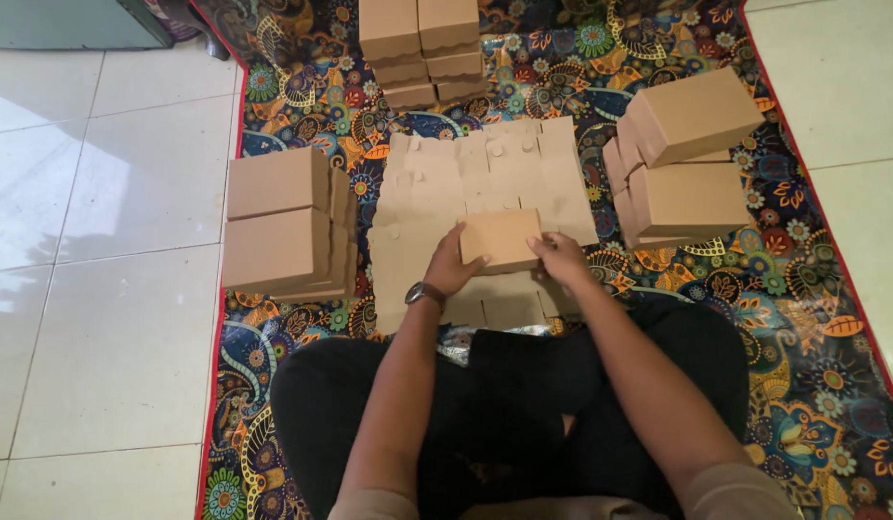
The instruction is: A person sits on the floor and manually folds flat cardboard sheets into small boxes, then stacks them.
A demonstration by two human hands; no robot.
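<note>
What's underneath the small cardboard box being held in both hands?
Under the small cardboard box, gripped by the left hand and right hand, lies a pile of flat unfolded cardboard blanks on the patterned mat. The blanks directly beneath it are covered.

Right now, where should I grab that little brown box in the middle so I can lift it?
Take the small cardboard box by its two short ends, one hand from each side, as the left hand and right hand do now. It lies long-side across on the flat cardboard sheets, so both ends are free, and the folded walls there probably give the firmest hold.
</note>
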